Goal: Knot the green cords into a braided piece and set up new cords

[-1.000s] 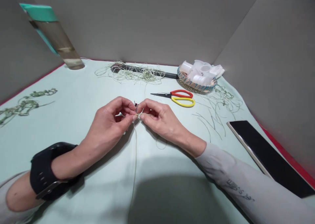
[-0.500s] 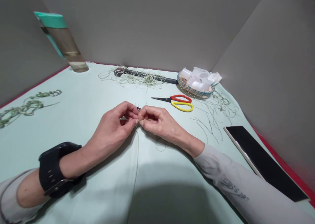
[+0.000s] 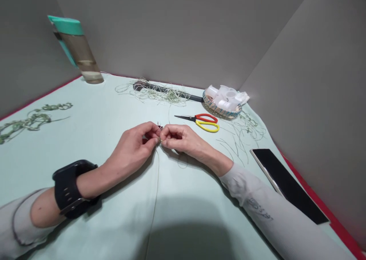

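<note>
My left hand (image 3: pixel 134 145), with a black watch (image 3: pixel 74 189) on the wrist, pinches a thin pale green cord (image 3: pixel 156 191) at the middle of the table. Close against it, my right hand (image 3: pixel 183 140) has thumb and forefinger pressed together on the same cord. One strand runs down from the fingertips toward the near edge. A small dark piece (image 3: pixel 160 127) shows just beyond the fingertips, too small to make out. Scissors (image 3: pixel 197 121) with one red and one yellow handle lie behind my right hand, points to the left.
A teal-lidded bottle (image 3: pixel 78 50) stands at the back left; knotted green cords (image 3: pixel 34 119) lie left. Tangled cord (image 3: pixel 171 96) covers a black bar. A basket (image 3: pixel 223 110) of white spools, loose cord ends (image 3: pixel 236 147) and a black phone (image 3: pixel 288 183) are right.
The view has shifted slightly, so the objects at the right appear further left. My hands stay together, with only a slight change at the fingertips.
</note>
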Demonstrator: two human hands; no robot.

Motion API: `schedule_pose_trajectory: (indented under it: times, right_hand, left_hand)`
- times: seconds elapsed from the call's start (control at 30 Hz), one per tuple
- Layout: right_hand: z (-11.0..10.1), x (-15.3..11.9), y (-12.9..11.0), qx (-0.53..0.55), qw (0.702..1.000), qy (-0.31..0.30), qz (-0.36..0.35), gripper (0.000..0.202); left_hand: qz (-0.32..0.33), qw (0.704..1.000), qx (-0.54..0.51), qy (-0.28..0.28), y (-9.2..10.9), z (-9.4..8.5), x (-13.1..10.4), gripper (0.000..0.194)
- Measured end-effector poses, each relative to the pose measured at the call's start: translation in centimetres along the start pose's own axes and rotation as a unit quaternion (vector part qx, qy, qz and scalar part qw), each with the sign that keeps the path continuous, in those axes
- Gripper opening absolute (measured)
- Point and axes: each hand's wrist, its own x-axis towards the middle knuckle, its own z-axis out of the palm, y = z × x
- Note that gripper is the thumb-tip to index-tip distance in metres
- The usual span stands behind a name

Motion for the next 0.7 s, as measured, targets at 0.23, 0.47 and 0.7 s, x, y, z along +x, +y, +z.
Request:
schedule_pose_trajectory:
  times: [0.23,0.47,0.7]
  right_hand:
    - [0.9,0.2,-0.1,0.024,0.999,0.009,0.044,0.035]
    - [1.0,-0.5,-0.5,0.019,0.997,0.051,0.061,0.035]
    - [0.0,-1.2,-2.2,0.034,0.994,0.061,0.078,0.023]
  left_hand:
    - [0.011,1.000,0.005,0.001,-0.3,0.0,0.1,0.014]
    - [0.026,1.000,0.004,0.002,-0.6,0.1,0.2,0.011]
    - [0.043,0.999,0.025,-0.008,-0.6,0.2,0.1,0.006]
